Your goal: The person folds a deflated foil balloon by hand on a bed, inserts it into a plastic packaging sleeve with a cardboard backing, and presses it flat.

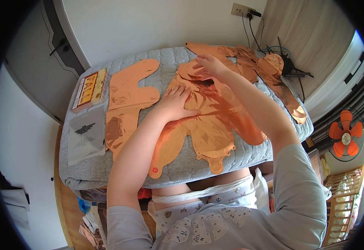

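Several flat copper-coloured foil balloons lie on a grey quilted mattress. My left hand (177,104) rests with spread fingers on the middle foil balloon (209,135), pressing on its creased upper part. My right hand (210,67) is at the upper part of the same balloon, fingers apart and slightly bent, with nothing seen in them. Left of my left hand lies an F-shaped foil balloon (125,93). Another long, crumpled foil piece (280,85) stretches along the right side of the mattress.
On the mattress's left are a box (90,91) and a clear plastic bag (86,139). Black cables and a dark device (291,66) sit at the back right corner. An orange-bladed fan (346,135) and a wooden rack (344,200) stand to the right.
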`<act>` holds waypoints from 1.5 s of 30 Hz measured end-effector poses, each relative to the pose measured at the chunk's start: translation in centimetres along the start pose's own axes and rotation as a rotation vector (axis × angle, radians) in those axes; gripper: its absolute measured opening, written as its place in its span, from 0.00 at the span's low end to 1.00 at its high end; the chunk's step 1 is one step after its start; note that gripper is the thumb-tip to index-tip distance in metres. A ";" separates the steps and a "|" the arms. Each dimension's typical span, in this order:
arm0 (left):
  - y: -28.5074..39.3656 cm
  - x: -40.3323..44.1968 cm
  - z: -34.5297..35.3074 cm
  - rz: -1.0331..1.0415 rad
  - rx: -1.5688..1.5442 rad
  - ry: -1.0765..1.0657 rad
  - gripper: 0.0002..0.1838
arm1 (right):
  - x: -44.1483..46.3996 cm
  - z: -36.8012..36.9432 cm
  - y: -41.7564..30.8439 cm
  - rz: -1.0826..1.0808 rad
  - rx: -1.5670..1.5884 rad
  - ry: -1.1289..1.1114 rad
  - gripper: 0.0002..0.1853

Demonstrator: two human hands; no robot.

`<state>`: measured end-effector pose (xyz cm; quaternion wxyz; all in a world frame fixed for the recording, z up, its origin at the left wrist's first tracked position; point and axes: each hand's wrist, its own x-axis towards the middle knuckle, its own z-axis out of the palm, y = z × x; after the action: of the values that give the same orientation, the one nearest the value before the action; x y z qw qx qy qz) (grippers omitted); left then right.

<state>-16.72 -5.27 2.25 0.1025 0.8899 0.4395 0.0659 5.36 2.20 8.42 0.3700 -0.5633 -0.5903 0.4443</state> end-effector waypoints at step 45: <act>-0.2 -0.2 0.0 0.010 0.035 0.004 0.52 | -9.8 -1.2 5.9 -0.377 -1.042 0.003 0.37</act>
<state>-16.94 -5.30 2.24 0.0856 0.8935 0.4365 0.0607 9.39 -7.57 3.92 0.1164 -0.5569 -0.8222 0.0188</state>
